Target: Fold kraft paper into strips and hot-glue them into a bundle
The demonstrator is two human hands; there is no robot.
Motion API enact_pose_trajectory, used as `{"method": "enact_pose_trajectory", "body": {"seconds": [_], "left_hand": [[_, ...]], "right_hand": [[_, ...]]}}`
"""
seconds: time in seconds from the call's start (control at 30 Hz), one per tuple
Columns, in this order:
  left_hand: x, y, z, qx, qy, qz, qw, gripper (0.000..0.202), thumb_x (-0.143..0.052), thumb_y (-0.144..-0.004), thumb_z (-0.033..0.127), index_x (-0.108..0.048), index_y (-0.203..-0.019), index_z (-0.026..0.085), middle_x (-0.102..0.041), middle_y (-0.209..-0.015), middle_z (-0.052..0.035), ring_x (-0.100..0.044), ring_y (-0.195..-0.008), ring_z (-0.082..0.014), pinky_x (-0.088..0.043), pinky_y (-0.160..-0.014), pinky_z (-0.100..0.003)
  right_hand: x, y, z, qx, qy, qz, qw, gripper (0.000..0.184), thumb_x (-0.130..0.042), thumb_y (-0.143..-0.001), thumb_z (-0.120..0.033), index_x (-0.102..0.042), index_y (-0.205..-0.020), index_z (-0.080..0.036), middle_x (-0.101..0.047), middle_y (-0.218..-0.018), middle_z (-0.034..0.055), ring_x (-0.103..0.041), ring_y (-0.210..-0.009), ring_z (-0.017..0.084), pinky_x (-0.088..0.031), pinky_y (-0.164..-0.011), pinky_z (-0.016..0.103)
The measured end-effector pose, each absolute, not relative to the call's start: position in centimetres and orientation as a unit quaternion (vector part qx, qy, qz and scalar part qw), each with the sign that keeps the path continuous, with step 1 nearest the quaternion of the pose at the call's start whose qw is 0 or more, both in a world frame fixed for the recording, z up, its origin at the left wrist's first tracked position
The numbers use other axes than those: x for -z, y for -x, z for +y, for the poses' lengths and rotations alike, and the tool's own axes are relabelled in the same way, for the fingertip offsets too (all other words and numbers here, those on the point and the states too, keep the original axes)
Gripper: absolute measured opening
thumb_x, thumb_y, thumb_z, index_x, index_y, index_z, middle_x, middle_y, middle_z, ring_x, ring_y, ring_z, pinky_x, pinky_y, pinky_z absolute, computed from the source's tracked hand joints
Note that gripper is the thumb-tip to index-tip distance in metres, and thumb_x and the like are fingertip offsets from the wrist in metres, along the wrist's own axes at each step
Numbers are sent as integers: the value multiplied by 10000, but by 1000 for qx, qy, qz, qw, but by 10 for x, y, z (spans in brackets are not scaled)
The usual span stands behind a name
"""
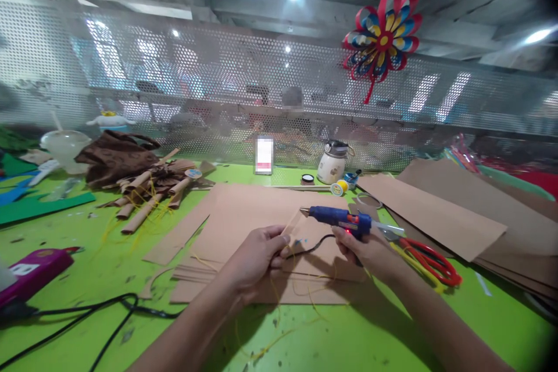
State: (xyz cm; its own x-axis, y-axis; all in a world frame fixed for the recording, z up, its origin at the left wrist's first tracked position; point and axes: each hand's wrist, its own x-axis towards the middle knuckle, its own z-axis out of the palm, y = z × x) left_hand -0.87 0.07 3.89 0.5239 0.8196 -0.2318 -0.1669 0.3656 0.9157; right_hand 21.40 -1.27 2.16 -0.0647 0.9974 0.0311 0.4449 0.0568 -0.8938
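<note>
My right hand [360, 247] is closed round the handle of a blue hot glue gun [337, 218], a clear glue stick [387, 226] jutting from its back end. The gun's metal nozzle points left, at the upper end of a thin strip of brown paper [294, 221]. My left hand [265, 253] pinches that strip between thumb and fingers. Under both hands lie stacked sheets of brown kraft paper [244, 209]. Loose yellow thread [311, 296] trails over the sheets and the table front.
Red-handled scissors [431, 261] lie right of the gun, near more brown sheets [440, 215]. Rolled paper pieces tied with yellow thread [148, 192] sit at left. A phone [264, 155] and a jug [332, 163] stand behind. Black cable [131, 302] crosses the front left.
</note>
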Motion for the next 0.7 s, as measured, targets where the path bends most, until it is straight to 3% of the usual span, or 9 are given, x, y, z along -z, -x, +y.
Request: {"method": "enact_pose_trajectory", "body": {"seconds": [0.23,0.5,0.7], "left_hand": [[-37,10,2,-335,-453,356,746,122,-579,-767,233,-491,-782,151,-344,-538,83,-165,-412,-14,-77,-389,-161],[-34,9,2,-328,-459,350,747,199,-615,-741,267,-528,-862,135,-357,-551,82,-175,-414,-9,-86,-398,-164],[-34,10,3,-340,-439,350,755,163,-592,-751,223,-442,-773,162,-356,-533,87,-164,-408,-6,-84,-388,-151]], "right_hand": [[-21,-207,-21,-390,555,-657,328,468,-522,-780,-597,-458,-575,-181,-428,-506,-30,-372,-463,89,-295,-438,227],[-24,-213,-12,-385,579,-612,378,456,-515,-781,-599,-480,-612,-177,-466,-524,-15,-413,-455,96,-333,-438,230],[-18,-207,-18,-385,564,-643,348,467,-521,-776,-604,-480,-601,-173,-449,-515,-26,-410,-466,90,-321,-439,220]]}}
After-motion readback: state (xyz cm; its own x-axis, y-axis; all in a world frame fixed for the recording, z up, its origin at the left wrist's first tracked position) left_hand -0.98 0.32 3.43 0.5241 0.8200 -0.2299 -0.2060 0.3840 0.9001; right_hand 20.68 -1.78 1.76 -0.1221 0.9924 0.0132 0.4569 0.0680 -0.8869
